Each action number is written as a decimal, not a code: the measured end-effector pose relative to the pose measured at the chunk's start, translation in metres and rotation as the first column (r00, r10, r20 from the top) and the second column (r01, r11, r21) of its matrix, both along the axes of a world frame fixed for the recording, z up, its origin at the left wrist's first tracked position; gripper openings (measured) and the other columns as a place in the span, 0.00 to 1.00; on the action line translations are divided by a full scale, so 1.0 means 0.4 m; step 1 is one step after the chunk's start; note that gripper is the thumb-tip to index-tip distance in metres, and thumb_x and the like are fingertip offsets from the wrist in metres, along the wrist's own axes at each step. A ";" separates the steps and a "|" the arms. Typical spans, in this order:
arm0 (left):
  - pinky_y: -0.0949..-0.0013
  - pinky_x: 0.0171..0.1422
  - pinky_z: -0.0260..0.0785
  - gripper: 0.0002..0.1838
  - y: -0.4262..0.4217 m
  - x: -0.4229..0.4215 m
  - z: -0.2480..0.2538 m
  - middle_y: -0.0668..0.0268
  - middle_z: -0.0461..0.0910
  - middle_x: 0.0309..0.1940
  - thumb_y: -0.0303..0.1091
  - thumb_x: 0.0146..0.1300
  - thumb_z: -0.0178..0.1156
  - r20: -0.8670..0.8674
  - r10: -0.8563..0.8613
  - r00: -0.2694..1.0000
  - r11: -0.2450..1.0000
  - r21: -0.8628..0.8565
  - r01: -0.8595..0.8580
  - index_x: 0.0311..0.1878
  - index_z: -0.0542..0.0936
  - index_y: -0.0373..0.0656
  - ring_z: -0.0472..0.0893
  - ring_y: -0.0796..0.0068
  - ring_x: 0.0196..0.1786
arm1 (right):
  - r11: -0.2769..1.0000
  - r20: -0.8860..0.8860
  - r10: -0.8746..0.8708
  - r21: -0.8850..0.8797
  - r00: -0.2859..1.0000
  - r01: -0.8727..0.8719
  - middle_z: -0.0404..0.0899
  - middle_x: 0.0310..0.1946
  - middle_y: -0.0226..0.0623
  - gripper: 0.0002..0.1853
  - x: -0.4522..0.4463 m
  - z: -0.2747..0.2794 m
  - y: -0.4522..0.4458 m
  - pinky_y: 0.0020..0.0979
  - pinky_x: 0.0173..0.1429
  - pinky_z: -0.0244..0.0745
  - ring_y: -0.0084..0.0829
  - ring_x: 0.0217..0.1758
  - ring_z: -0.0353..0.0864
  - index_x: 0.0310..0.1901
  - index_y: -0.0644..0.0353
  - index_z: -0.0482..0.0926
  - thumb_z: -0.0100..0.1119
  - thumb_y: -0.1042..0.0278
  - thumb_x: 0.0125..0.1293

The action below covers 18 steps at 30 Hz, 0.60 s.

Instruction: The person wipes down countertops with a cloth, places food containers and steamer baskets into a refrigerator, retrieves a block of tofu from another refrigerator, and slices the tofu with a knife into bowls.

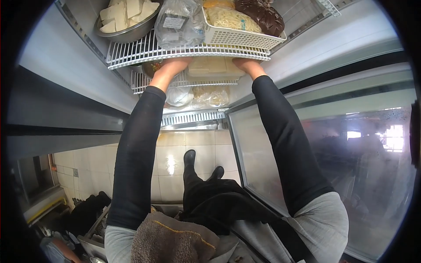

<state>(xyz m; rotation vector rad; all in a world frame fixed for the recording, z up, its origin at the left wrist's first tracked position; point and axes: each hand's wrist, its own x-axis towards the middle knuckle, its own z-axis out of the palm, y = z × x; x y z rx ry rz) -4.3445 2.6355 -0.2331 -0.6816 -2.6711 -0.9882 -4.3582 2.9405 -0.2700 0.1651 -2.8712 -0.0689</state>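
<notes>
Both my arms reach into an open fridge, beneath its upper wire shelf (188,51). My left hand (174,66) is at the left side of a shallow container (213,78) that holds pale, flat blocks. At that container's right end is my right hand (248,65). The shelf above hides the fingers of both hands, so I cannot see whether they grip the container. A bowl (152,69) with small colourful pieces sits just left of my left hand, partly covered by it.
On the upper shelf stand a metal bowl (127,36) of white blocks, a clear plastic bag (180,26) and a white basket (245,38) of bagged food. Bagged items (210,95) lie lower down. The glass door (333,144) stands open on the right. A person's arm (66,250) shows at lower left.
</notes>
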 end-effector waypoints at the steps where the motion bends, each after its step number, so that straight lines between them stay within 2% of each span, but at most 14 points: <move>1: 0.52 0.65 0.67 0.20 -0.001 -0.002 -0.008 0.50 0.81 0.56 0.42 0.69 0.54 -0.015 -0.003 1.000 1.000 0.023 0.004 0.57 0.80 0.41 0.78 0.46 0.59 | 0.998 0.030 0.056 -0.034 0.998 -0.055 0.79 0.61 0.43 0.24 0.005 0.005 0.001 0.43 0.70 0.66 0.47 0.66 0.74 0.60 0.54 0.79 0.58 0.60 0.62; 4: 0.52 0.65 0.67 0.21 -0.001 0.000 -0.004 0.50 0.81 0.56 0.44 0.68 0.55 0.034 0.022 0.999 1.000 -0.001 -0.022 0.57 0.80 0.41 0.78 0.46 0.59 | 0.992 0.190 -0.003 -0.124 0.982 0.027 0.74 0.68 0.38 0.25 0.002 0.036 -0.021 0.44 0.77 0.59 0.42 0.72 0.69 0.65 0.48 0.76 0.54 0.60 0.66; 7: 0.52 0.65 0.67 0.21 -0.003 0.013 0.022 0.50 0.81 0.56 0.44 0.68 0.55 0.079 0.028 0.996 1.000 -0.013 -0.027 0.57 0.80 0.41 0.78 0.47 0.59 | 0.962 0.148 0.072 -0.270 0.986 -0.030 0.75 0.66 0.38 0.24 0.004 0.044 -0.032 0.43 0.75 0.61 0.43 0.70 0.71 0.65 0.50 0.77 0.54 0.61 0.67; 8: 0.52 0.65 0.67 0.21 -0.002 0.007 0.011 0.50 0.81 0.56 0.44 0.68 0.55 0.038 0.024 0.999 1.000 0.016 -0.025 0.57 0.80 0.41 0.78 0.47 0.59 | 0.948 0.137 0.100 -0.314 0.986 -0.052 0.76 0.66 0.38 0.24 0.007 0.056 -0.041 0.43 0.75 0.62 0.43 0.70 0.71 0.64 0.50 0.76 0.54 0.61 0.67; 9: 0.52 0.64 0.67 0.21 0.001 0.000 -0.010 0.50 0.81 0.55 0.44 0.68 0.54 -0.003 0.022 1.000 0.999 0.044 -0.021 0.57 0.80 0.41 0.78 0.47 0.58 | 0.985 0.185 0.076 -0.168 0.980 -0.045 0.76 0.65 0.39 0.23 0.011 0.072 -0.044 0.42 0.74 0.63 0.44 0.69 0.72 0.63 0.52 0.77 0.55 0.61 0.67; 12: 0.52 0.63 0.68 0.20 0.002 -0.015 -0.038 0.50 0.82 0.54 0.43 0.69 0.54 -0.026 0.019 0.999 0.998 0.063 -0.017 0.56 0.80 0.41 0.78 0.47 0.57 | 0.977 0.168 0.061 -0.212 0.984 -0.025 0.80 0.59 0.43 0.22 0.037 0.077 -0.055 0.39 0.69 0.67 0.43 0.63 0.76 0.59 0.55 0.79 0.61 0.66 0.62; 13: 0.52 0.63 0.68 0.19 0.008 -0.023 -0.043 0.51 0.82 0.54 0.43 0.69 0.54 -0.019 0.015 1.000 0.998 0.060 -0.013 0.56 0.80 0.41 0.79 0.46 0.56 | 0.975 0.105 0.181 -0.150 0.978 -0.165 0.80 0.57 0.42 0.22 0.006 0.048 -0.021 0.42 0.61 0.74 0.42 0.60 0.78 0.59 0.56 0.79 0.63 0.61 0.63; 15: 0.53 0.63 0.69 0.19 0.015 -0.028 -0.046 0.52 0.82 0.54 0.43 0.68 0.54 0.009 0.000 1.000 0.998 0.063 0.000 0.55 0.81 0.42 0.79 0.48 0.57 | 0.938 0.337 0.049 -0.338 0.940 0.072 0.80 0.56 0.40 0.24 0.080 0.199 -0.110 0.43 0.53 0.79 0.38 0.57 0.80 0.60 0.56 0.78 0.64 0.57 0.65; 18: 0.54 0.63 0.69 0.19 0.024 -0.045 -0.067 0.54 0.83 0.54 0.44 0.68 0.55 -0.002 0.012 1.000 0.999 0.053 -0.012 0.55 0.81 0.43 0.79 0.50 0.58 | 0.763 0.393 0.054 -0.610 0.918 0.216 0.79 0.56 0.36 0.27 0.031 0.081 -0.051 0.42 0.43 0.84 0.31 0.52 0.82 0.65 0.52 0.73 0.67 0.57 0.67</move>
